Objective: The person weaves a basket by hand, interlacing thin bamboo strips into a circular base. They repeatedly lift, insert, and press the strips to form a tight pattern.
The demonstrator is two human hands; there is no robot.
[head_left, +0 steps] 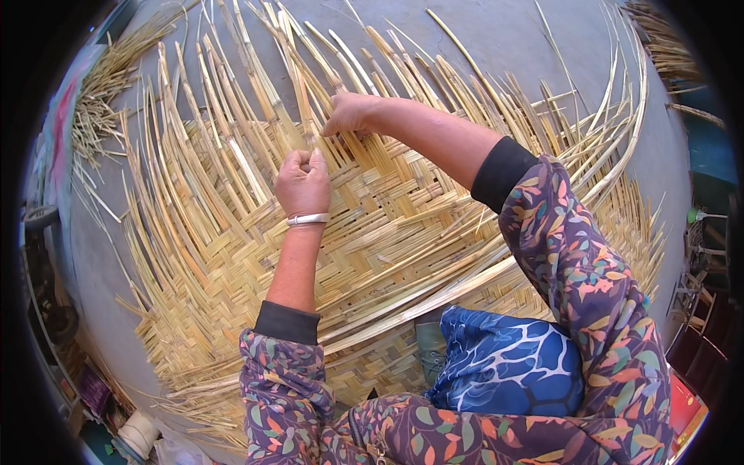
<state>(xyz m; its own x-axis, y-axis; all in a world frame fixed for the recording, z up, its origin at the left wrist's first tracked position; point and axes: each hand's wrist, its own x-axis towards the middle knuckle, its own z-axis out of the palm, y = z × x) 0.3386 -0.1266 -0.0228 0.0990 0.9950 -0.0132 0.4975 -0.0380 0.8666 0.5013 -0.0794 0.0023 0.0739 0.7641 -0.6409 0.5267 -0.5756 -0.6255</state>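
Note:
A large woven reed mat (pixel 372 209) lies on the floor beneath me, its split reed strips crossing in a zigzag pattern. Loose strip ends fan out along its far edge. My left hand (pixel 303 183), with a pale bracelet at the wrist, is closed on reed strips (pixel 288 133) near the middle of that edge. Just beyond it and to the right, my right hand (pixel 350 114) is closed around other strips, its fingers partly hidden behind the back of the hand. Several long strips (pixel 434 298) lie crosswise over the mat near my body.
Bundles of loose reeds (pixel 116 85) lie at the far left, and another bundle (pixel 663 46) is at the far right. My knee in blue patterned cloth (pixel 508 364) rests over the mat's near part. A wooden stool (pixel 697 287) stands at the right rim. Grey floor (pixel 496 31) surrounds the mat.

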